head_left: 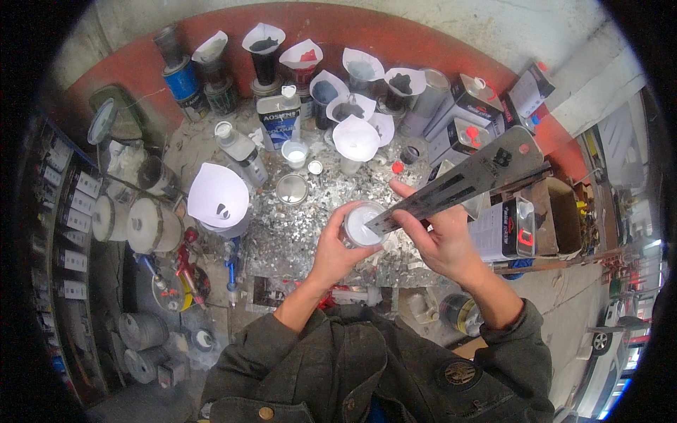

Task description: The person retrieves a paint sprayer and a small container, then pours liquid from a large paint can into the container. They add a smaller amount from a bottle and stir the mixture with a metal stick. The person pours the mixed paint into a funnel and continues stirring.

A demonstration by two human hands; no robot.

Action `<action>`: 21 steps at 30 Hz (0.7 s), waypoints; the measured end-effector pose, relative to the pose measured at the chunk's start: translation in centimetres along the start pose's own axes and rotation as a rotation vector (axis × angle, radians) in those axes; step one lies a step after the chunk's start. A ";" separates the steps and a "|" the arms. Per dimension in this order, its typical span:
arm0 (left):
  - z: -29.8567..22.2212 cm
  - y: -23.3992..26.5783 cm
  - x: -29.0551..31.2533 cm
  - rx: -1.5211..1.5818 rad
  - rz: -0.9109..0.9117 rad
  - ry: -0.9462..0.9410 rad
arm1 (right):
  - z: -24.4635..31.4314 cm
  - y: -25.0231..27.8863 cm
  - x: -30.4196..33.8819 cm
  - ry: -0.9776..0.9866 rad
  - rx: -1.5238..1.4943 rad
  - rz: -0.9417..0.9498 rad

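My left hand [331, 247] is wrapped around a small clear cup [346, 224] with white paint-like liquid [357, 223] inside, above the near part of a paint-spattered bench. In my right hand [449, 243] is a long flat metal mixing ruler [469, 171]. The ruler slants from upper right down to the cup, its narrow end dipping in at the rim; whether it touches the bottom is hidden. My right thumb lies along its lower edge and the index finger points out past it. Beyond the cup rests a round metal tin [292, 189].
Several paper strainers [355, 137] stand in cups along the back. A rectangular tin [278, 121] and a grey bottle [241, 153] stand behind. More rectangular cans [502, 229] line the right. Left are a large paper cone [217, 192] and spray guns [187, 264]. A red cap [398, 167] lies beyond my right hand.
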State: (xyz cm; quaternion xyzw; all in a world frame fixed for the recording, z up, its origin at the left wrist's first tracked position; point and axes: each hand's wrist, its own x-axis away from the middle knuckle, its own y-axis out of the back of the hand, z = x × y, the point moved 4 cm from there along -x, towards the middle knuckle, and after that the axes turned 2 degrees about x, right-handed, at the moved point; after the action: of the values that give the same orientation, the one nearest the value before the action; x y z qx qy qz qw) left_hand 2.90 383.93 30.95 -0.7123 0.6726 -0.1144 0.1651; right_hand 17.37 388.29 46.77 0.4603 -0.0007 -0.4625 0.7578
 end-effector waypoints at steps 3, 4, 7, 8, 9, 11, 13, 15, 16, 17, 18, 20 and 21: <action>-0.1 -0.2 -0.1 -0.005 0.001 0.023 | 1.1 0.1 -0.2 0.049 0.026 -0.034; -0.2 -0.3 -0.1 -0.006 0.001 0.037 | 1.3 0.2 -0.2 0.060 0.030 -0.048; 0.3 0.0 -0.1 -0.048 -0.008 -0.015 | 2.0 0.9 -1.2 0.082 0.036 -0.107; 0.4 0.0 -0.1 -0.066 -0.007 -0.005 | 2.2 1.3 -1.5 0.113 0.075 -0.117; 0.5 0.0 0.0 -0.084 -0.006 0.005 | 2.2 1.8 -1.7 0.145 0.113 -0.127; 0.6 0.0 0.0 -0.107 -0.008 0.013 | 2.0 2.5 -2.2 0.183 0.186 -0.129; 0.5 0.0 0.1 -0.116 -0.013 0.009 | 1.5 2.6 -2.4 0.173 0.176 -0.110; -0.1 -0.3 0.0 -0.083 -0.005 0.020 | 0.6 2.5 -2.3 0.177 0.141 -0.119; -0.3 -0.4 0.0 -0.066 0.000 0.026 | 0.2 2.2 -2.1 0.135 0.130 -0.093; -0.2 -0.3 0.0 -0.057 0.001 0.012 | 0.0 1.9 -1.8 0.096 0.113 -0.064; -0.1 -0.1 -0.1 -0.047 0.004 -0.002 | -0.1 1.6 -1.6 0.057 0.098 -0.035; 0.1 0.0 -0.1 -0.040 0.005 -0.018 | 0.1 1.1 -1.0 0.014 0.069 -0.008; 0.1 0.1 -0.1 -0.043 0.004 -0.021 | 0.1 0.8 -0.7 -0.008 0.054 0.005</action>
State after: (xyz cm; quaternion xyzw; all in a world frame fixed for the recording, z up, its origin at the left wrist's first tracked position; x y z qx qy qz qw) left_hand 2.87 384.04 30.78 -0.7155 0.6744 -0.0923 0.1568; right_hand 17.44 388.82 47.72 0.4785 -0.0174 -0.4623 0.7463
